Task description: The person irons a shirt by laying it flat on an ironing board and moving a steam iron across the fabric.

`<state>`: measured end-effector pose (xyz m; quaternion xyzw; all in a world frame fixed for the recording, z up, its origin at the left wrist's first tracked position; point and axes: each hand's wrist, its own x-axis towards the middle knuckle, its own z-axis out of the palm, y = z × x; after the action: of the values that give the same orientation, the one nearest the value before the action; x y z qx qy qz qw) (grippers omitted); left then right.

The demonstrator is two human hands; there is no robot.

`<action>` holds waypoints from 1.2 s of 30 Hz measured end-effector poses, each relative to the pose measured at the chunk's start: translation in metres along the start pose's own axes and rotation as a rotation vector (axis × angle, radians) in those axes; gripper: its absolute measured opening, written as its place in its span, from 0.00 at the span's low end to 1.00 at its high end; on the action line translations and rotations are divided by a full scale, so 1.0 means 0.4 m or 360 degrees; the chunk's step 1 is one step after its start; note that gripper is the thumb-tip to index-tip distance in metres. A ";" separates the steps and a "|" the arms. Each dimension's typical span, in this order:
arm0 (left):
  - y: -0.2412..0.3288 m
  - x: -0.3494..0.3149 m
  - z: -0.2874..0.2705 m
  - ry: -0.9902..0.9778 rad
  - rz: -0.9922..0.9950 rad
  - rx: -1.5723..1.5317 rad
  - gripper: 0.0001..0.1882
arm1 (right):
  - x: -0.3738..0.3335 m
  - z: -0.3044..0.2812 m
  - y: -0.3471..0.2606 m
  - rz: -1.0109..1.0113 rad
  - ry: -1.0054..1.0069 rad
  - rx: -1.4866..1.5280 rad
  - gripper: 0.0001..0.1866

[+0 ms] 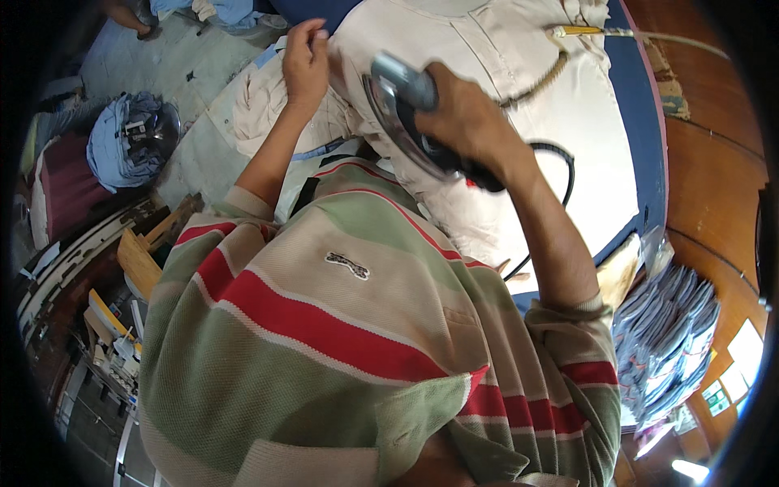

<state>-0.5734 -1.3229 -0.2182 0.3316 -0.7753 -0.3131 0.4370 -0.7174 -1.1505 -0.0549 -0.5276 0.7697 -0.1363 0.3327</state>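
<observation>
My right hand (pixel 469 120) is wrapped round the handle of a steam iron (pixel 403 84), which has a grey upper part and a dark base. The iron is tilted and slightly blurred over a cream garment (pixel 580 150) spread on the blue-covered ironing table (pixel 649 174); whether it touches the cloth I cannot tell. At the garment's left edge, my left hand (pixel 307 66) is raised with its fingers loosely bent and nothing visible in it. Below that hand, more beige cloth (pixel 258 109) hangs at the table's side.
A ribbed hose (pixel 540 85) and a black cord (pixel 570 166) run over the garment by the iron. Folded grey-blue garments (pixel 665 337) are stacked at the right, beside a wooden wall (pixel 714 178). On the left floor lies a bundle of light blue clothes (pixel 122 154).
</observation>
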 end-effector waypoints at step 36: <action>0.006 0.267 0.150 -0.0658 0.0197 0.0599 0.08 | 0.094 -0.111 0.087 0.0574 0.0671 0.0312 0.23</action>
<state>-0.6696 -1.3938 -0.1917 0.2880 -0.9112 -0.1974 0.2186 -0.7800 -1.1767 -0.0555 -0.3075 0.8863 -0.2553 0.2339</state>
